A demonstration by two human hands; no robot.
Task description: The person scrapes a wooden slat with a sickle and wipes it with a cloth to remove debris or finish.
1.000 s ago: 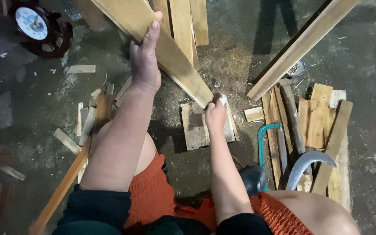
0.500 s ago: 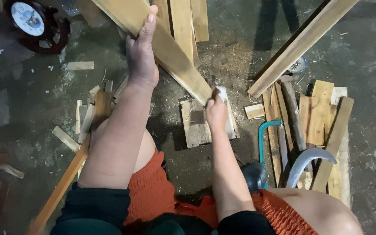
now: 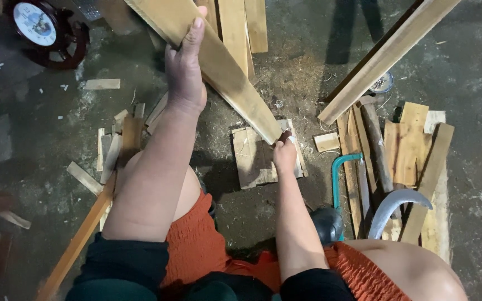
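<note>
- We see no packages, labels, signs or screens here.
- The nearest thing to one is a clock (image 3: 35, 23) at the top left, on the floor (image 3: 40, 139): a round white dial with dark marks and hands, set in a dark reddish frame shaped like a ship's wheel, partly cut off by the picture's edge.
</note>
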